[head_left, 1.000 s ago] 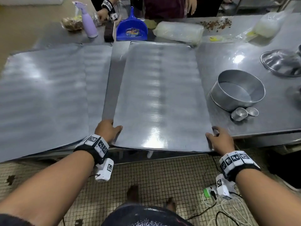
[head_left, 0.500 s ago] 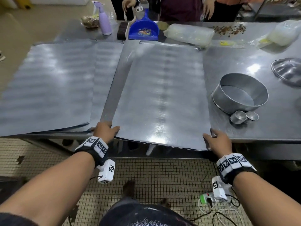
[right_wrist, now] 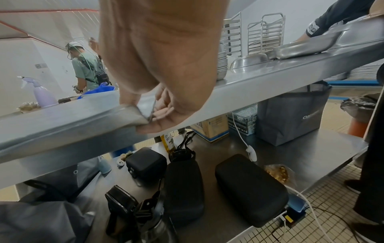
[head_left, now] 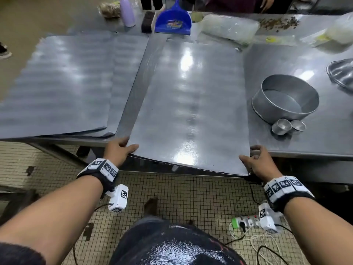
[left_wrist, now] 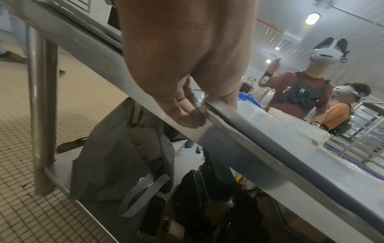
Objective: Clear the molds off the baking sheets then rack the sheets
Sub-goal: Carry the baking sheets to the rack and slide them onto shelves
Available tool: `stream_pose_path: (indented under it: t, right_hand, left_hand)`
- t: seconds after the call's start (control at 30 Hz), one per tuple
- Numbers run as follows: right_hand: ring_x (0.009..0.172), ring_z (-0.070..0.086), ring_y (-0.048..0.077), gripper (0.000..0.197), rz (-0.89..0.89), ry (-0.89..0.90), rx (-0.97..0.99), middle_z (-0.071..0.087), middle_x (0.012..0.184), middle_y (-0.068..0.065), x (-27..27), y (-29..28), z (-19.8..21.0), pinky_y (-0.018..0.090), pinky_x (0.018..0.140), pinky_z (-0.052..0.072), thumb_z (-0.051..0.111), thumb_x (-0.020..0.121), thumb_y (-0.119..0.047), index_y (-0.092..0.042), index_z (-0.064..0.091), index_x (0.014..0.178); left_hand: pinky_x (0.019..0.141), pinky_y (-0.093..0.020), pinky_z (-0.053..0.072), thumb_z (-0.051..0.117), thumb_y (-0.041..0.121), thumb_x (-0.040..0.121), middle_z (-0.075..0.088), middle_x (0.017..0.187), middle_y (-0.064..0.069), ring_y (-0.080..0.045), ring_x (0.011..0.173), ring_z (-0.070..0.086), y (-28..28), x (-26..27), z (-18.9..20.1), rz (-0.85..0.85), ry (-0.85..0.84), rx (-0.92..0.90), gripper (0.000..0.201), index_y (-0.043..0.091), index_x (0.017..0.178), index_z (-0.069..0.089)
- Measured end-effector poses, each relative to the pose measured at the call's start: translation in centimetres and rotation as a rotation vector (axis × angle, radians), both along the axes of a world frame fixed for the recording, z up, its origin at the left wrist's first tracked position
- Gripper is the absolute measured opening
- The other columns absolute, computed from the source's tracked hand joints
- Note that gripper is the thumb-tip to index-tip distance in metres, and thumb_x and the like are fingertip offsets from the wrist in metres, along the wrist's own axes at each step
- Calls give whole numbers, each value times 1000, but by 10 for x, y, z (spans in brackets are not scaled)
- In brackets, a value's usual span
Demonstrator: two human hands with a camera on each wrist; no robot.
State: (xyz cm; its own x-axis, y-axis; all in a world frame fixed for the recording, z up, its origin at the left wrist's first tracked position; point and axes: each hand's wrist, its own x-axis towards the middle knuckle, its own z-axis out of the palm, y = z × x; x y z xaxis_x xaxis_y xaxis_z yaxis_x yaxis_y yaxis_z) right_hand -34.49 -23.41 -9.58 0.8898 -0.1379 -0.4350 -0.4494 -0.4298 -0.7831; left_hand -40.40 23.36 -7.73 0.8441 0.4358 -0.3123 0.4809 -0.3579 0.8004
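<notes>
Gripping the near corners of a flat baking sheet (head_left: 191,104), the person stands at the 6 o'clock side of a steel table (head_left: 305,146). The left hand (head_left: 119,150) has its thumb laid on top of the sheet's near-left corner, and the left wrist view shows its fingers (left_wrist: 187,113) curled beneath the edge. The right hand (head_left: 257,161) holds the near-right corner the same way, thumb over the top and fingers (right_wrist: 164,110) tucked under the rim. The sheet's near edge juts past the table's front edge; the rest of it lies on the tabletop, reaching toward 12 o'clock.

At 9 o'clock from the held sheet, two more baking sheets (head_left: 57,83) lie overlapped on the table. At 3 o'clock stands a round cake tin (head_left: 286,98), with two small metal cups (head_left: 281,127) touching each other just in front of it. Further toward 2 o'clock a metal bowl (head_left: 342,73) sits at the picture's edge.

Along the far side, near 12 o'clock, are a blue dustpan (head_left: 173,21), a lilac spray bottle (head_left: 127,12) and a clear plastic bag (head_left: 229,28). Brown crumbs (head_left: 278,22) are scattered at 1 o'clock.

Under the table, a lower shelf (right_wrist: 311,148) holds black cases (right_wrist: 249,189) and a grey tote bag (right_wrist: 290,115).
</notes>
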Motion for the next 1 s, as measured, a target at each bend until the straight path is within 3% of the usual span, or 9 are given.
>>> stream_pose_path:
  t: [0.17,0.27,0.43,0.5,0.63,0.7,0.77,0.87,1.0]
  right_hand:
    - [69,67,19,61,42,85,119,65,90,12,-9,-8,1,29,56,51,80,83,-15,-20,41,130]
    - [74,73,22,62,94,113,149,72,89,14,-12,-11,1,34,62,57,76,84,-4,-18,43,135]
    - [91,74,26,75,158,147,184,75,102,11,-15,-18,0,38,72,59,73,83,4,-24,38,143]
    - [88,74,24,73,136,151,189,74,101,12,-17,-17,2,35,68,58,73,83,4,-22,39,143]
    - [88,67,9,44,71,28,77,69,106,2,-13,-7,6,22,70,48,68,93,-20,-10,53,134]
    - [89,61,8,39,52,-23,-6,66,108,1,-7,0,5,26,79,43,63,97,-30,-7,57,129]
    - [84,61,9,36,23,-30,-27,68,106,5,-2,5,1,29,80,42,61,97,-28,-6,59,126]
    - [86,64,15,34,1,-34,-18,69,108,10,-1,3,-5,30,78,46,63,96,-25,-6,60,124]
    - [79,66,19,33,23,-23,29,70,96,7,-8,-12,-9,33,72,50,65,95,-23,-8,59,124]
  left_hand:
    - [84,-24,54,78,8,84,69,109,-4,-15,95,67,14,-15,-10,-69,22,-146,59,18,137,55]
    - [70,-22,59,74,0,85,73,107,-13,-24,95,72,19,-25,-11,-138,61,-321,75,26,147,42]
    - [91,-40,57,85,8,71,76,110,-12,-28,102,73,28,-38,-10,-287,175,-405,97,47,142,32]
    - [92,-42,56,90,15,64,75,112,-10,-28,103,73,29,-42,-10,-330,187,-420,100,48,140,34]
    - [67,-23,54,76,28,85,74,88,-2,-11,76,70,15,-30,-2,-127,78,-244,46,32,125,54]
    - [79,-28,52,67,30,94,70,97,-3,-17,87,68,10,-19,-10,-50,60,-66,27,18,118,64]
    - [91,-35,51,65,30,96,71,102,-6,-27,101,68,9,-13,-20,-21,58,-46,25,12,112,69]
    - [101,-47,51,66,20,96,71,105,-5,-31,107,68,11,-13,-32,11,52,-183,12,19,107,68]
    - [100,-57,51,66,15,95,69,119,-14,-33,108,68,13,-26,-27,-76,76,-334,26,27,118,60]
